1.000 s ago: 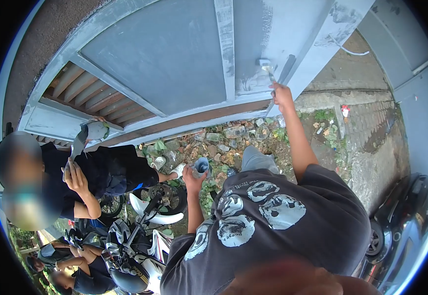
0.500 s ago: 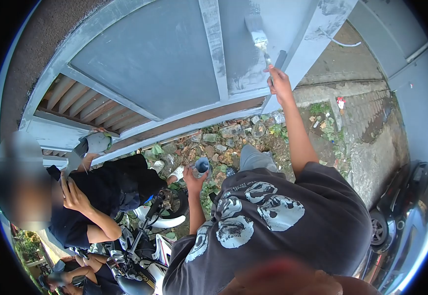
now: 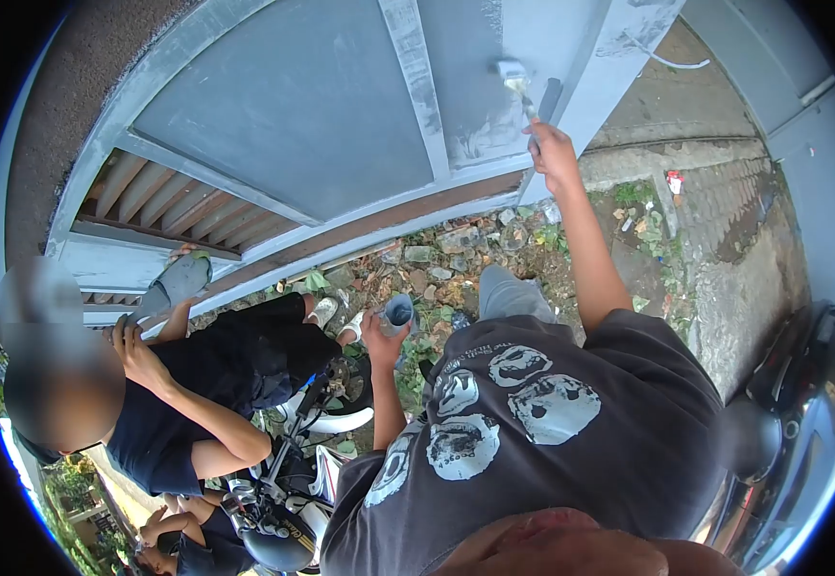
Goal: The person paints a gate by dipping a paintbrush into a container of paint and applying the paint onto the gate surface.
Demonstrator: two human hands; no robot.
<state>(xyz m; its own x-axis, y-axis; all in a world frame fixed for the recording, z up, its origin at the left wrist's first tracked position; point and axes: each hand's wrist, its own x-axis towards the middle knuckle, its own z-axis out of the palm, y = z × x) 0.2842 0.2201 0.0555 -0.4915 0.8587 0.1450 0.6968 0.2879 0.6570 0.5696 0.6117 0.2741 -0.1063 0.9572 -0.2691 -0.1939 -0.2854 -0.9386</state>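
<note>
My right hand [image 3: 554, 154] grips the handle of a paintbrush [image 3: 513, 77], its bristles against the grey-blue panel [image 3: 470, 106] of a gate. Lighter, fresher-looking paint shows around the bristles, and patchy streaks lie lower down. Beside the brush runs a dark handle-like bar [image 3: 552, 96] on the gate. Lower and to the left, my left hand [image 3: 384, 341] is wrapped around a cup [image 3: 399, 312] with grey-blue paint in it, held over the ground.
At left a co-worker [image 3: 216, 384] in dark clothes holds a grey container [image 3: 182, 278] near the gate's slats [image 3: 163, 197]. A motorcycle [image 3: 293, 480] stands below them, with another person [image 3: 192, 538] behind. Rubble [image 3: 456, 240] covers the ground; a dark vehicle [image 3: 801, 422] is at right.
My right hand has drawn the brush a little downward along the panel. My left hand still holds the cup. The co-worker's raised hand and the grey container have shifted slightly.
</note>
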